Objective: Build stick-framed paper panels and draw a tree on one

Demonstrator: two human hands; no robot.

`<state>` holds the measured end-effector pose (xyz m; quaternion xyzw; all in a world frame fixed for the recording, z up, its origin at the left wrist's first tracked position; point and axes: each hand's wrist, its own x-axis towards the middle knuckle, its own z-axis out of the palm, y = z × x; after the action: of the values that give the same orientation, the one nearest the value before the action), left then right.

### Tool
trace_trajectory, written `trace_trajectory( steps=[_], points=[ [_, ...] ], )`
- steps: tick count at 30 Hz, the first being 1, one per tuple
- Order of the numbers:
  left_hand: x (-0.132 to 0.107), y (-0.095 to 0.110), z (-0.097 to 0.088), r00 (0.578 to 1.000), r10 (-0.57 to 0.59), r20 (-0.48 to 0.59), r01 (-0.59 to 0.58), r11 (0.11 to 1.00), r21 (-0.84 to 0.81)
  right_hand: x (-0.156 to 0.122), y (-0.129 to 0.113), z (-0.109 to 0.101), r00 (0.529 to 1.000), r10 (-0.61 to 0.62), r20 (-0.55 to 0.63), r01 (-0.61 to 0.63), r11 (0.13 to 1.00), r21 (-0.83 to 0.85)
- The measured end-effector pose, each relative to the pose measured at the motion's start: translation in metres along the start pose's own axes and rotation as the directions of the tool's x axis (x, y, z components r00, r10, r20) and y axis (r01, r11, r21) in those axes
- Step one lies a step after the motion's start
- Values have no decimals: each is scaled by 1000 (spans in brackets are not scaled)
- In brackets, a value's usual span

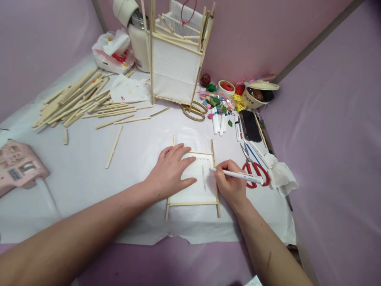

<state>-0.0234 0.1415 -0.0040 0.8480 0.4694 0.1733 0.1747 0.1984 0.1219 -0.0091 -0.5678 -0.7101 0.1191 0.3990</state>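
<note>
Pinkish-mauve walls surround the white-covered bench (89, 174), and on my feed the framed panel (190, 192) lies just below centre, toward six o'clock. Its long axis runs from twelve to six, the side sticks jutting past the crosspieces at both ends. The white pen (239, 174) lies nearly crosswise: its tip points slightly above nine o'clock, its rear end slightly below three. Blue lettering runs along its barrel, too small for me to read. At two o'clock a tub (251, 99) bears dark characters I can't make out with certainty; near nine, a pink device (20, 167) carries a label that I can't read either. My right grip (230, 182), at the panel's three o'clock edge, is closed around the pen close to its tip; whether that tip touches the panel, I can't tell. My left grip (169, 171) holds nothing: it rests palm down over the panel's left side, fingers spread, thumb toward three o'clock.
</note>
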Motion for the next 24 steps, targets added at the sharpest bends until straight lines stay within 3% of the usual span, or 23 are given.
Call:
trace_trajectory(
  steps=[6,24],
  points=[
    [0,0,0,1000,0,6,0,1000,14,0,0,1,999,20,-38,-20,1000,0],
    [0,0,0,1000,-2,11,2,1000,15,0,1,1,1000,8,1,-8,1000,8]
  ],
)
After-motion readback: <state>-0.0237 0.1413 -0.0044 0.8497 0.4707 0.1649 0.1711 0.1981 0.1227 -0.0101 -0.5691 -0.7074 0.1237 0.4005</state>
